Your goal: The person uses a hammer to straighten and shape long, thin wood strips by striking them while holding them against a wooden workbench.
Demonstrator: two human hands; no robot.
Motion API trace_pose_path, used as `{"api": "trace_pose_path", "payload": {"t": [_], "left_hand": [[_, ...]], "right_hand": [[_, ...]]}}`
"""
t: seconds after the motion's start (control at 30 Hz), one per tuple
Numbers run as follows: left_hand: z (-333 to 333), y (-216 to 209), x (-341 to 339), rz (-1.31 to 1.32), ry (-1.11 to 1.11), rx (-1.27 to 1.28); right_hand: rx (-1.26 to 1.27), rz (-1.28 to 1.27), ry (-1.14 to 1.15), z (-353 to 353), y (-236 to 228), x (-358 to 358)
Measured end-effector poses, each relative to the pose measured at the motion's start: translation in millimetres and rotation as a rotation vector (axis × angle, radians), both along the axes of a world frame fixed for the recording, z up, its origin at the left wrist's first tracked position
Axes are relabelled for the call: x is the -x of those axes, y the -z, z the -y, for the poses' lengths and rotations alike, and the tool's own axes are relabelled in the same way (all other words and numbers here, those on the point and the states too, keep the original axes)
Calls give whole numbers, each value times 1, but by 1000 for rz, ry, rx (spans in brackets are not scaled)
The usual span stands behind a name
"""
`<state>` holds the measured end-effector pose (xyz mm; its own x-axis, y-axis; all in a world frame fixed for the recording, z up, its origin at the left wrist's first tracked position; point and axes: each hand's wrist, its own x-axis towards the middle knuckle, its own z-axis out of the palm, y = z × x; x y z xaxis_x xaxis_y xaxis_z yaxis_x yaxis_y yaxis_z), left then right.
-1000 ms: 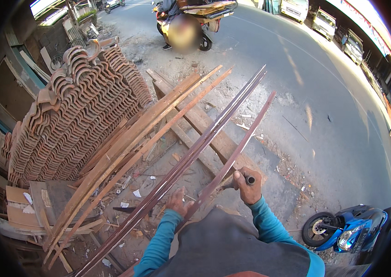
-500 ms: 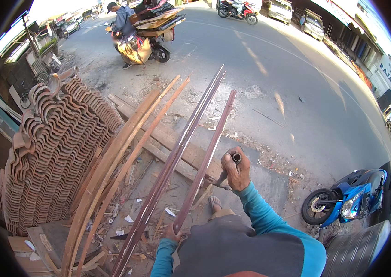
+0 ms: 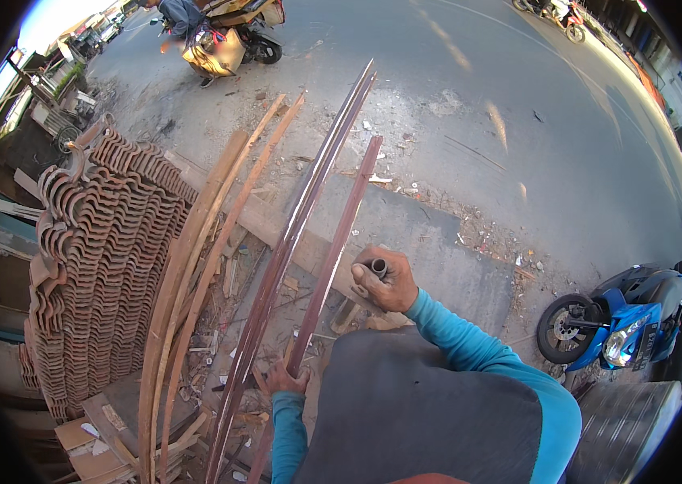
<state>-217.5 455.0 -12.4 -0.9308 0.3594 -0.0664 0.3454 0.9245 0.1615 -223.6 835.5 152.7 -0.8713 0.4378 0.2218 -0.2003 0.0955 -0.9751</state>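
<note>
My left hand (image 3: 284,377) is closed round a long reddish-brown wooden strip (image 3: 339,230), which runs from my side out toward the road. My right hand (image 3: 390,282) grips a hammer by its metal tube handle (image 3: 379,266); the open tube end sticks out of the fist, and the head is hidden below the hand. Left of the held strip, close beside it, lies a bundle of dark red-brown strips (image 3: 276,270) with whitish edges. Farther left are several bare brown planks (image 3: 188,274).
Stacked curved roof tiles (image 3: 103,274) rise at the left. Wood scraps (image 3: 188,444) litter the ground. A blue motorbike (image 3: 627,323) stands at the right, near a ribbed grey panel (image 3: 619,431). Across the debris, a person (image 3: 184,20) is at a loaded motorbike (image 3: 232,44) by the road.
My left hand has moved up along the strip, away from my body. My right hand has shifted left, nearer the strip, with the hammer. The view has tilted downward.
</note>
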Motion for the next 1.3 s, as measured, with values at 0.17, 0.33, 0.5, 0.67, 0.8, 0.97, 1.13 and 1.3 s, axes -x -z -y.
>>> {"api": "trace_pose_path", "payload": {"t": [0.17,0.33,0.5,0.67,0.8,0.97,1.13,1.3], "left_hand": [[-24,19,14,293,-220,-5],[-18,7,-1,224,-162,-18],[-15,11,-1,316,-210,34],[-15,9,-5,283,-226,-16],[-23,-1,-8,173,-167,15],[-18,4,-8,216,-194,22],[-29,-8,-9,153,-185,-1],[-20,-1,-5,246,-178,27]], "right_hand": [[192,130,-401,-21,-31,1],[366,-64,90,-67,-18,21],[434,-279,341,-132,-29,53],[469,-389,523,-176,-17,95],[500,-385,565,-199,-3,116],[502,-397,626,-218,4,126],[526,-433,673,-233,-5,125],[392,-493,797,-179,-11,106]]}}
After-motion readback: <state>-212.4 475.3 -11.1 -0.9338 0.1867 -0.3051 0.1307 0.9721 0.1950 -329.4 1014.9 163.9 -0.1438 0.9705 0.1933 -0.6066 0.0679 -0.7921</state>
